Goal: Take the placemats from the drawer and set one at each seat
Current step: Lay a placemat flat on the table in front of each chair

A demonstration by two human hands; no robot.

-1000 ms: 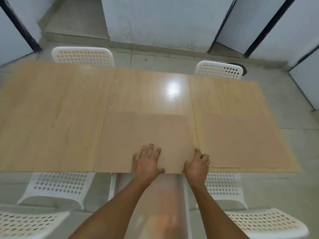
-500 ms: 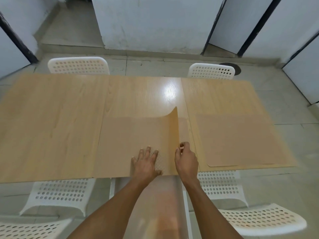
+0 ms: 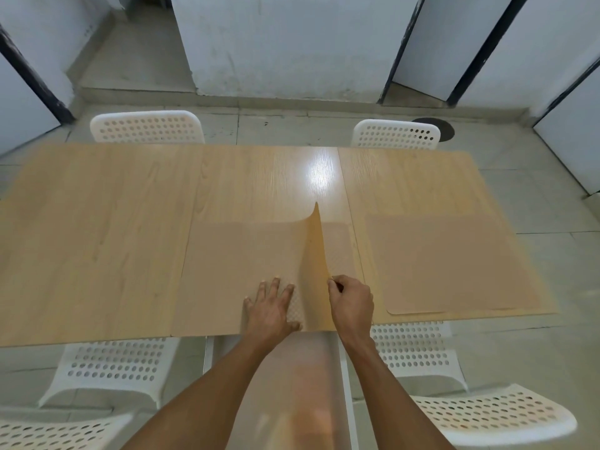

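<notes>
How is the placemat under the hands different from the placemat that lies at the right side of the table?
The placemat under the hands has its right edge peeled up and curled; the right placemat lies flat. The left hand presses on the first and the right hand pinches its raised edge; nothing touches the right placemat. Both are tan and lie at the table's near edge.

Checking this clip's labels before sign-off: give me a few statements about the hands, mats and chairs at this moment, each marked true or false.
1. The right hand pinches the raised edge of the top placemat. True.
2. The left hand is lifted off the table. False: it lies flat on the placemat stack.
3. A placemat lies flat on the table's right part. True.
4. No chairs stand at the far side. False: the far left chair and the far right chair stand there.
</notes>
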